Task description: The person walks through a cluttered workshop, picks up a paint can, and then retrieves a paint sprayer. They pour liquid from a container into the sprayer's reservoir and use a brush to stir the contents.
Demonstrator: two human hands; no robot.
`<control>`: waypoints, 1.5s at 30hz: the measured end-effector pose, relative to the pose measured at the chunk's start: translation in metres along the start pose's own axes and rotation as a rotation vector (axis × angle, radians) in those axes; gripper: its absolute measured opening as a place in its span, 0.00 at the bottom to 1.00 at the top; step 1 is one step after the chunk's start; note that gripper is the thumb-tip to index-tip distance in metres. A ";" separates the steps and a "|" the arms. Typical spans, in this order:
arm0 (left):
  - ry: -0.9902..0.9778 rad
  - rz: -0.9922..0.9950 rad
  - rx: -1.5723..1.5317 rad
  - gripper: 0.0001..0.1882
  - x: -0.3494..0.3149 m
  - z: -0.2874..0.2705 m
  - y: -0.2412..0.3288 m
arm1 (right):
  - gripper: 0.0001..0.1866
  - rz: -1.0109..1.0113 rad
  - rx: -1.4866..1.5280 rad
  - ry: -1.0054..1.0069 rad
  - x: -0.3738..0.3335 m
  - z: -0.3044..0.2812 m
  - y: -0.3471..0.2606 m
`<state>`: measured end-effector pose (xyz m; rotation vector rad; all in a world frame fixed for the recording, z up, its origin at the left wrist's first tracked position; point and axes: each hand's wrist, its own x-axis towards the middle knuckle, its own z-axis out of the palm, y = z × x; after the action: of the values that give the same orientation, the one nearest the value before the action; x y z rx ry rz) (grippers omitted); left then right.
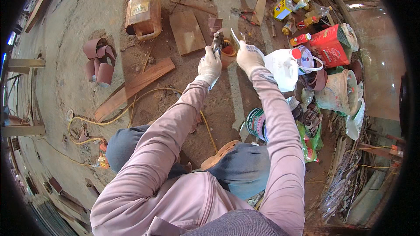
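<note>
While the left hand [209, 67], in a pale glove, closes its fingers around the near end of a small dark object [217, 39], the right hand [250, 57], gloved likewise, holds a thin pale tool [235, 36] in a narrow grip, its slim end pointing away from the body. Object and tool sit near each other, a gap between them, and an orange-brown pot [228, 53] shows between the hands. What exactly the dark object is, I cannot tell. Just beyond it lies a reddish-brown piece of sheet [215, 23]; a wooden board [187, 32] is to its left, and red-handled pliers [246, 16] lie farther off, to the right. Near the right forearm stands a white jug [282, 71] with a red cap.
</note>
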<state>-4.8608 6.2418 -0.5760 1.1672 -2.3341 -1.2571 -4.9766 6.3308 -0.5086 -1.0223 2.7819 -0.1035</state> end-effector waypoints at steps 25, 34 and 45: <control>-0.127 0.132 -0.227 0.20 0.004 -0.043 -0.004 | 0.19 -0.042 0.208 0.259 -0.053 -0.041 0.022; -0.001 0.290 -0.248 0.12 0.000 -0.012 0.006 | 0.26 0.038 0.214 0.237 -0.084 0.001 -0.021; 0.035 0.200 -0.406 0.18 -0.007 0.006 0.010 | 0.29 0.020 0.154 0.207 -0.091 0.008 -0.025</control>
<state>-4.8647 6.2536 -0.5710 0.7961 -1.9817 -1.5244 -4.8908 6.3704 -0.5010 -0.9969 2.9094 -0.4378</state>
